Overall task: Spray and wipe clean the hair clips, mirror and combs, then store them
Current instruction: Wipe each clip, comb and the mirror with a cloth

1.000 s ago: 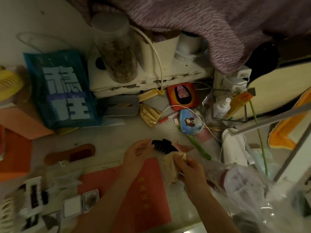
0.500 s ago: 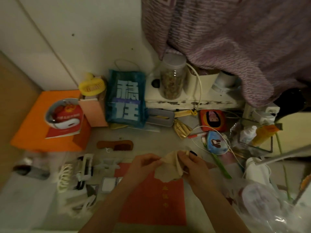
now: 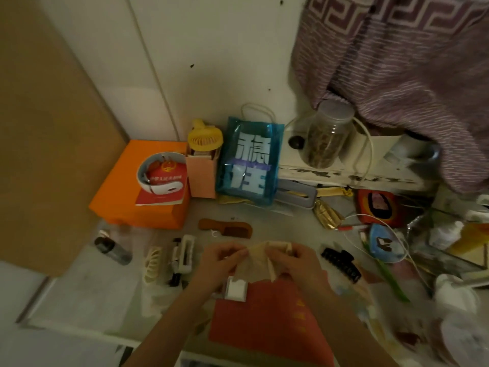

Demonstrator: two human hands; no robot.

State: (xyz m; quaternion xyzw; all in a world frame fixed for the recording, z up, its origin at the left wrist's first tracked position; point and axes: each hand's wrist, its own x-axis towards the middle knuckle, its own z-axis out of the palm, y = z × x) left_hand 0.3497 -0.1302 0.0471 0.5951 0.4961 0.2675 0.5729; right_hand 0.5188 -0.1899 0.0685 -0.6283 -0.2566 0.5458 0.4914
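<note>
A crumpled beige cloth (image 3: 260, 256) is pinched between the left hand (image 3: 225, 258) and right hand (image 3: 297, 260) above the table (image 3: 285, 221); a black plastic claw hair clip (image 3: 341, 263) is seen just beside the right hand, a brown wooden comb (image 3: 227, 228) beyond.

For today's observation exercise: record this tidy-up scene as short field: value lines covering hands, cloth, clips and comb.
left hand: pinches the cloth's left edge
right hand: pinches the cloth's right edge
cloth: beige, stretched between both hands
black claw clip: on the table, right of the hands
cream claw clip: left of the hands
wooden comb: beyond the hands, untouched
</note>
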